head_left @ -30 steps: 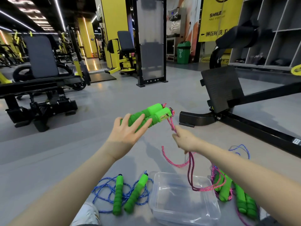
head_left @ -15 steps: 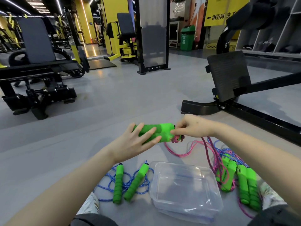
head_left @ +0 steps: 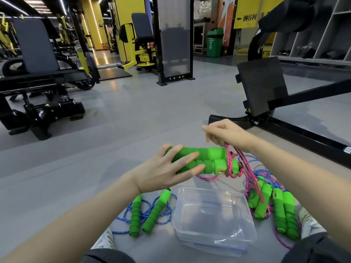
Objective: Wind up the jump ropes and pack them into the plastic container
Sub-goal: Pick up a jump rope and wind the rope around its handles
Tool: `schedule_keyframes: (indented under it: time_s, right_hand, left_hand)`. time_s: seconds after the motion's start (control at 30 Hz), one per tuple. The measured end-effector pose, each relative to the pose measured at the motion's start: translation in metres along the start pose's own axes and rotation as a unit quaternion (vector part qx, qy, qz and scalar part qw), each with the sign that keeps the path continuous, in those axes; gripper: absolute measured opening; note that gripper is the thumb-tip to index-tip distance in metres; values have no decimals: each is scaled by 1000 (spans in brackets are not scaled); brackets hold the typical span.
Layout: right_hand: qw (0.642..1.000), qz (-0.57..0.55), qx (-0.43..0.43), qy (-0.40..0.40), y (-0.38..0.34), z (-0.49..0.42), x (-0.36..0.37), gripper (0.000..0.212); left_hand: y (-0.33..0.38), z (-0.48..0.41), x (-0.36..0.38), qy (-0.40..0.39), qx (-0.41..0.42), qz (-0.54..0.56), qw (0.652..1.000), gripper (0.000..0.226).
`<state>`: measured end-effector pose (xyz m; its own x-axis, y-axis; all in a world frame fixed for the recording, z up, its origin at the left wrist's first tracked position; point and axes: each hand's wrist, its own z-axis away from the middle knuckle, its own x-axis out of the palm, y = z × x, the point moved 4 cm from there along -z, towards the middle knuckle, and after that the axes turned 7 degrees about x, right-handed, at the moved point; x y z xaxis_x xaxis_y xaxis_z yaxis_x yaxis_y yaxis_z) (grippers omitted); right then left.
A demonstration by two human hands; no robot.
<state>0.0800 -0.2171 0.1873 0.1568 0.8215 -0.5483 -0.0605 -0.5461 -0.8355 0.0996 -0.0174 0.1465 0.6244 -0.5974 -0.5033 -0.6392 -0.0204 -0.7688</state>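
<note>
- Handles [head_left: 207,160] of green foam, two held side by side, hang in the air just beyond the plastic container [head_left: 209,189], lying roughly level with their cap ends to the right.
- The left hand [head_left: 161,171] carries them above the container's far left corner. Its grip is spread, with the visible fingers straight and laid flat across the foam. Whether any finger curls behind cannot be seen.
- The pink rope [head_left: 228,162] is wrapped in a few turns around the cap ends of the pair.
- The right hand [head_left: 226,135] sits above those cap ends, beyond the container's far right corner. Its grip is pinching the pink rope, fingers curled over the strands.
- From that pinch the rope drops in loose lines to the floor [head_left: 133,120] on the container's right.
- The container rests on the floor, close in front of the person's knees.
- Left of the container lies a blue rope [head_left: 121,218] in loose loops, with two loose handles [head_left: 135,215] resting on it.
- Right of the container, touching its side, four further handles [head_left: 284,211] lie tangled in pink and blue cord.
- Beyond the container, well apart, stands a black machine frame [head_left: 284,130].
</note>
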Motion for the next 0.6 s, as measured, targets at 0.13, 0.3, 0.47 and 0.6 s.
schedule_keyframes:
  time_s: [0.13, 0.3, 0.47, 0.6]
  right_hand:
    - [979, -166, 61, -100, 11, -5, -4, 45]
    - [953, -259, 105, -120, 41, -11, 9, 31]
    - [923, -363, 77, -101, 41, 5, 48, 19]
    - [954, -260, 116, -93, 32, 20, 55, 27]
  left_hand:
    - [5, -20, -13, 54, -4, 27, 998, 34]
    - [-8, -22, -13, 75, -59, -14, 995, 41]
    - [-26, -2, -3, 30, -93, -65, 993, 38]
    - [-28, 16, 6, -1, -105, -87, 991, 41]
